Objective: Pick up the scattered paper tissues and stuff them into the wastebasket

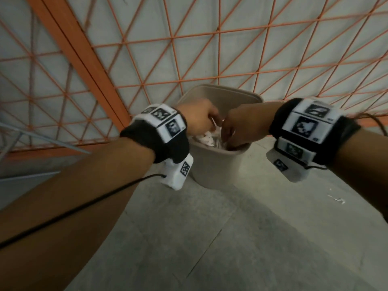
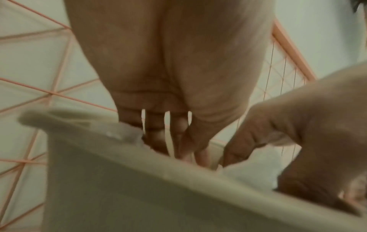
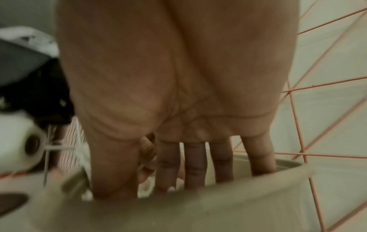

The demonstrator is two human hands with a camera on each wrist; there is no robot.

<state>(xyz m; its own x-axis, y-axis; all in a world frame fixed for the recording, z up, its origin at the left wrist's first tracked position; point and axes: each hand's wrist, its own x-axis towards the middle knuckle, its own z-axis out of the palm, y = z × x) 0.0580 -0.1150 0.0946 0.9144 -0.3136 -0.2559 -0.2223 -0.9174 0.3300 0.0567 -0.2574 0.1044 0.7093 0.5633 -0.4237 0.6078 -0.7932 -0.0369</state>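
Reaching down together, the left hand (image 1: 196,118) and right hand (image 1: 243,127) plunge into the beige wastebasket (image 1: 212,164), pressing white paper tissues (image 1: 206,138) below its rim, apparently to pack them tight. Seen from the right wrist, that hand's fingers (image 3: 193,163) point straight down, slightly apart. The left hand's fingers (image 2: 157,138) also point down, close together; whether they pinch paper cannot be told. Blur and the basket wall hide all fingertips. One white scrap (image 1: 337,199) lies on the grey floor (image 1: 231,238) at four o'clock from the basket.
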